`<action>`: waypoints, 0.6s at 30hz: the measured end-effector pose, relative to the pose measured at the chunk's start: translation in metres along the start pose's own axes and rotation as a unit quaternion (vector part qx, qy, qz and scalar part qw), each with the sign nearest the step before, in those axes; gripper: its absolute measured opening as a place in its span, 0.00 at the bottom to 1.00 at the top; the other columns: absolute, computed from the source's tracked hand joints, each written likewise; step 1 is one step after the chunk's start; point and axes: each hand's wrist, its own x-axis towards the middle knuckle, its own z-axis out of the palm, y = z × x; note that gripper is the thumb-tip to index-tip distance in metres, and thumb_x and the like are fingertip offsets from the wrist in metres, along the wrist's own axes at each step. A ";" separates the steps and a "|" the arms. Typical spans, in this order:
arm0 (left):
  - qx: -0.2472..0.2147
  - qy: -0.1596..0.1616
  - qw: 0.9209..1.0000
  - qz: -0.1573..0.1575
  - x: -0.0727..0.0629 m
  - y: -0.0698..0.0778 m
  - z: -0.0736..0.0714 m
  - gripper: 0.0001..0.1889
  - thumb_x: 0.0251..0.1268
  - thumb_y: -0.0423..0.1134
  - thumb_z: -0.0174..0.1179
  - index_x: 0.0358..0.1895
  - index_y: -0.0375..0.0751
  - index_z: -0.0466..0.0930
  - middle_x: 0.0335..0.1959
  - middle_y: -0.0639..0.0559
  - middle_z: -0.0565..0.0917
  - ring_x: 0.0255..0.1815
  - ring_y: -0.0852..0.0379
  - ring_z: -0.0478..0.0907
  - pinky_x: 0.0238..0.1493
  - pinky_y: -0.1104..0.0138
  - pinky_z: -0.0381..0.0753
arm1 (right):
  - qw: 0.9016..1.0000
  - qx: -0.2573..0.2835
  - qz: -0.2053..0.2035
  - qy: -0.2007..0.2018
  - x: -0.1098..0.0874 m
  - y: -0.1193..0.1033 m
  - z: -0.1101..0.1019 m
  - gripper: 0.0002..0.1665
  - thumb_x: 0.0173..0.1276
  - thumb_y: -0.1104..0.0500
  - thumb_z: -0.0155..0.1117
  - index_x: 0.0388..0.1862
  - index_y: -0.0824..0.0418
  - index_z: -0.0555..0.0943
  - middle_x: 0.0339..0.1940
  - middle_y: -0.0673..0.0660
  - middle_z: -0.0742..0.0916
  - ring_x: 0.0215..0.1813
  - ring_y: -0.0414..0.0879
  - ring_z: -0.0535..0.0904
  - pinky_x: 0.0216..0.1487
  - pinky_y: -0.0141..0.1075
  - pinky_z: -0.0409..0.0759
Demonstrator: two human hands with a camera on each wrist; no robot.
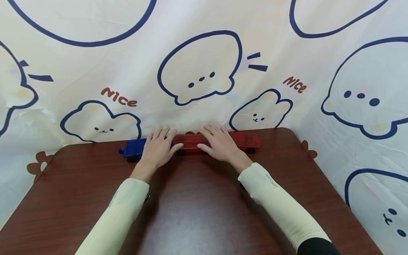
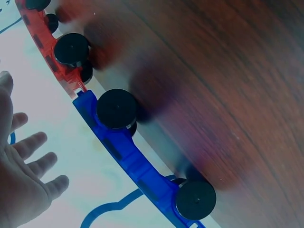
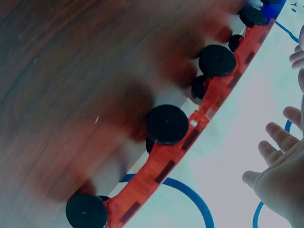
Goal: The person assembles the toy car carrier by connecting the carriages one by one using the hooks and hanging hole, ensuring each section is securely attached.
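Observation:
A row of toy train wagons stands on its wheels along the table's far edge: a translucent blue wagon (image 1: pixel 134 148) at the left, then two translucent red wagons (image 1: pixel 188 142) (image 1: pixel 248 140). Their ends meet, seemingly hooked together. Black round wheels (image 2: pixel 116 108) show from the side in both wrist views. My left hand (image 1: pixel 158 148) hovers over the blue wagon's right part, fingers spread and apart from it in the left wrist view. Over the red wagons is my right hand (image 1: pixel 220 143), its fingers (image 3: pixel 278 137) loosely extended, a gap between them and the red wagon (image 3: pixel 161 166).
The dark brown wooden table (image 1: pixel 191 212) has rounded far corners. Close behind it hangs a white cloth (image 1: pixel 197 117) printed with blue cartoon outlines, and it continues along both sides. Both forearms, in pale sleeves (image 1: pixel 280 205), reach across the table.

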 end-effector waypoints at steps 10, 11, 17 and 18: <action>-0.010 -0.011 1.000 -0.003 -0.001 0.006 0.005 0.37 0.76 0.62 0.50 0.79 0.44 0.61 0.80 0.36 0.58 0.80 0.34 0.49 0.76 0.38 0.44 | 1.000 0.005 0.002 0.029 -0.010 0.013 -0.001 0.37 0.77 0.38 0.54 0.78 0.53 0.68 0.78 0.58 0.70 0.80 0.56 0.57 0.77 0.62 0.50; -0.010 -0.012 1.000 -0.003 -0.002 0.006 0.006 0.37 0.76 0.62 0.49 0.79 0.44 0.61 0.79 0.36 0.58 0.80 0.34 0.49 0.76 0.38 0.45 | 1.000 0.006 0.004 0.030 -0.011 0.014 -0.001 0.37 0.77 0.38 0.54 0.78 0.53 0.68 0.78 0.58 0.70 0.80 0.56 0.57 0.77 0.61 0.49; -0.017 -0.010 1.000 -0.004 0.000 0.008 0.007 0.37 0.76 0.62 0.50 0.78 0.44 0.62 0.79 0.37 0.59 0.80 0.35 0.50 0.76 0.38 0.46 | 0.999 0.028 0.019 0.037 -0.017 0.023 -0.003 0.34 0.76 0.39 0.56 0.76 0.50 0.70 0.77 0.58 0.70 0.80 0.54 0.57 0.77 0.62 0.47; -0.017 -0.010 1.000 -0.004 0.000 0.008 0.008 0.37 0.76 0.62 0.49 0.79 0.44 0.61 0.79 0.37 0.58 0.80 0.35 0.50 0.76 0.39 0.45 | 0.999 0.032 0.021 0.039 -0.018 0.024 -0.003 0.34 0.76 0.39 0.56 0.76 0.49 0.70 0.77 0.58 0.70 0.80 0.55 0.57 0.77 0.62 0.47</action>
